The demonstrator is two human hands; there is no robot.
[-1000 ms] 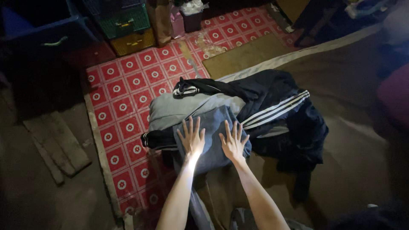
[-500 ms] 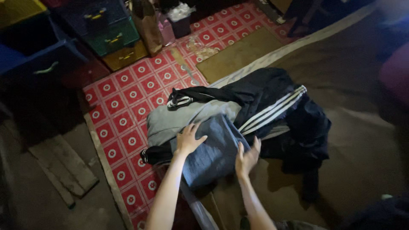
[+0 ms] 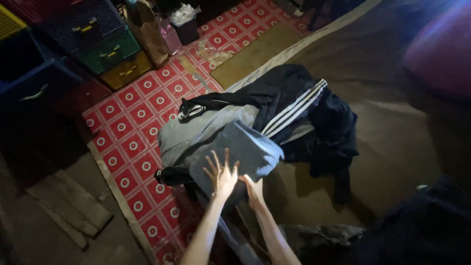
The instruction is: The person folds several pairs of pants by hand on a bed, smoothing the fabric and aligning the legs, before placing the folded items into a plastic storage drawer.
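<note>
Denim-blue folded cloth (image 3: 235,154) lies directly ahead of both hands, its long axis running from the near left corner up and away to the right, across the top of a grey garment (image 3: 191,135) on the bed (image 3: 392,142). The left hand (image 3: 222,174) rests flat on the cloth's near end, fingers spread wide apart, a grip pressing down and not closing. The right hand (image 3: 253,190) sits just beside it, a little nearer the body and lower, at the cloth's near edge; whether its fingers curl under that edge I cannot tell. Beyond the grip, up and to the right, a black striped jacket (image 3: 299,108) sprawls, touching the cloth's far side. To the left of the grip, lower down, lies a red patterned mat (image 3: 132,122).
</note>
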